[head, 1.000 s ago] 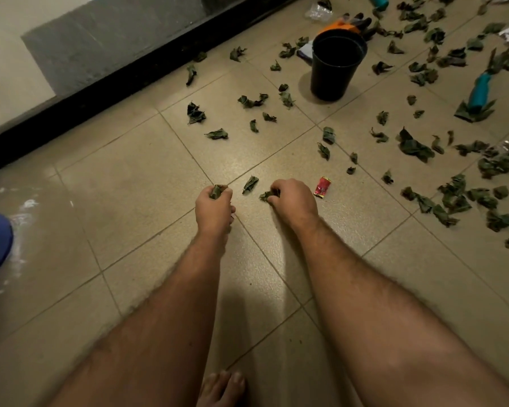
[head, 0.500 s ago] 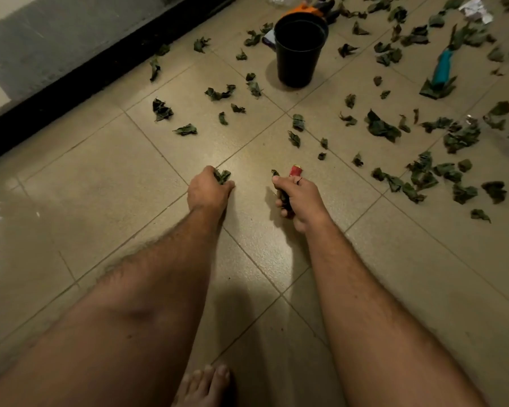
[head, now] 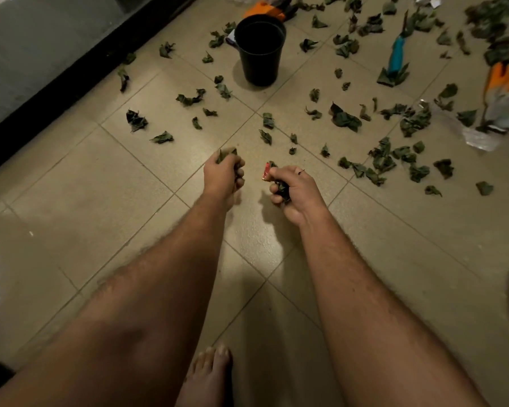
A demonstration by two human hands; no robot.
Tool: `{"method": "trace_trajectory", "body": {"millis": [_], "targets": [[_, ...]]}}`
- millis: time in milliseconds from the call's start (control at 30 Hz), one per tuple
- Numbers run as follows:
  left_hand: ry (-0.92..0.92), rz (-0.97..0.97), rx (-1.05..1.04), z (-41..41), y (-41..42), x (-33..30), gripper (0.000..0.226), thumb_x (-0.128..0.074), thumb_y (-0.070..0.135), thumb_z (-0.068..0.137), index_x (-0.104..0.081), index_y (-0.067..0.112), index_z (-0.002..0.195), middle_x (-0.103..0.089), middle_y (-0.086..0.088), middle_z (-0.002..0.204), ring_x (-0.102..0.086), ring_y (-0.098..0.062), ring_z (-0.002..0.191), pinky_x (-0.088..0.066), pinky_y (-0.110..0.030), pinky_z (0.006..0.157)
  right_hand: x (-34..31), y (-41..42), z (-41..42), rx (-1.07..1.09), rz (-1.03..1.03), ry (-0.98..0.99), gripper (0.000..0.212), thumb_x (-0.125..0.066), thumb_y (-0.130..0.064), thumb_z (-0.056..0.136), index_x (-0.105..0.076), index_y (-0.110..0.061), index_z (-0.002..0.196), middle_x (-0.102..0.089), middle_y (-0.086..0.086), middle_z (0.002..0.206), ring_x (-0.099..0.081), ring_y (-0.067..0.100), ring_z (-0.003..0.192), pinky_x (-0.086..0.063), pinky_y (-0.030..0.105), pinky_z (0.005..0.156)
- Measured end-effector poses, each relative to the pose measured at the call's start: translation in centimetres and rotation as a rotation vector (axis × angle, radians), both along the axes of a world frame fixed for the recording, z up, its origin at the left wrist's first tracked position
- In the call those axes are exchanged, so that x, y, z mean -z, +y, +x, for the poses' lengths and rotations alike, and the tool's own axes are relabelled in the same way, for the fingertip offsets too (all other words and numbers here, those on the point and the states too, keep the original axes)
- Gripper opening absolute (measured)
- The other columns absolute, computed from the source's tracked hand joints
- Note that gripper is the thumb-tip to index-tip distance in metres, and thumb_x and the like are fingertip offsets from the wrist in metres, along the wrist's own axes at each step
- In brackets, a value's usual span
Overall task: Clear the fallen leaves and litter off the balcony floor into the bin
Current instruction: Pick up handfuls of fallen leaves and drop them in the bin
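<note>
- Your left hand (head: 222,174) clenches leaves (head: 224,154).
- Your right hand (head: 294,190) grasps a red wrapper (head: 266,172) and leaves.
- Black bin (head: 260,51) stands upright near the floor's (head: 71,183) far edge.

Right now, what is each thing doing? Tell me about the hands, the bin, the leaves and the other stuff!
left hand: gripping leaves
right hand: gripping leaves and a red wrapper
black bin: upright, open-topped
loose leaves: scattered on the floor
teal-handled tool: lying on the floor
orange and grey glove: lying on the floor
</note>
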State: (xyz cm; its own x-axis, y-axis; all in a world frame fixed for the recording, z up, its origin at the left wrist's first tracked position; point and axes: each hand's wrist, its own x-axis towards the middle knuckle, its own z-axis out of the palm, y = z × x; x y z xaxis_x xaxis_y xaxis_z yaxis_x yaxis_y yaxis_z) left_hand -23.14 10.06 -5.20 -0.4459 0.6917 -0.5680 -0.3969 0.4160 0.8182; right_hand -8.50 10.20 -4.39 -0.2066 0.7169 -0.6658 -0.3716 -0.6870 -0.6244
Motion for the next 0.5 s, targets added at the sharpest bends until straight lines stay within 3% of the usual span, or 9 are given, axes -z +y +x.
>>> {"method": "trace_trajectory", "body": {"millis": [100, 233, 500], "targets": [[-0.237, 0.002, -0.048, 0.6, -0.9, -5.5, 0.024, -0.045, 0.004, 0.096, -0.058, 0.019, 0.109, -0.052, -0.001, 0.069, -0.044, -0.009, 0.052, -0.034, -0.019, 0.044, -6.1, -0.9, 0.9, 0.036, -0.008, 0.017, 0.016, -0.06, -0.003, 0.092, -0.055, -0.016, 0.1, -0.06, 0.006, 0.074, -0.05, 0.012, 0.052, -0.032, 0.021, 0.041], [-0.452, -0.022, -0.087, 0.1, -3.0, -15.3, 0.013, -0.049, 0.01, 0.098, -0.057, 0.02, 0.1, -0.053, 0.0, 0.073, -0.051, -0.008, 0.054, -0.041, -0.017, 0.044, -16.2, -1.9, 0.5, 0.025, -0.06, 0.014, 0.022, -0.051, -0.007, 0.094, -0.061, -0.013, 0.112, -0.054, 0.002, 0.069, -0.047, 0.011, 0.051, -0.03, 0.02, 0.041], [-0.522, 0.004, -0.245, -4.8, -6.8, -36.9, 0.014, -0.053, 0.003, 0.096, -0.055, 0.018, 0.096, -0.06, -0.004, 0.08, -0.055, -0.009, 0.058, -0.046, -0.019, 0.047, -38.2, -2.0, -7.5, -0.08, -0.109, -0.01, 0.012, -0.049, -0.009, 0.094, -0.058, -0.012, 0.102, -0.054, 0.003, 0.067, -0.048, 0.012, 0.049, -0.033, 0.02, 0.039]]}}
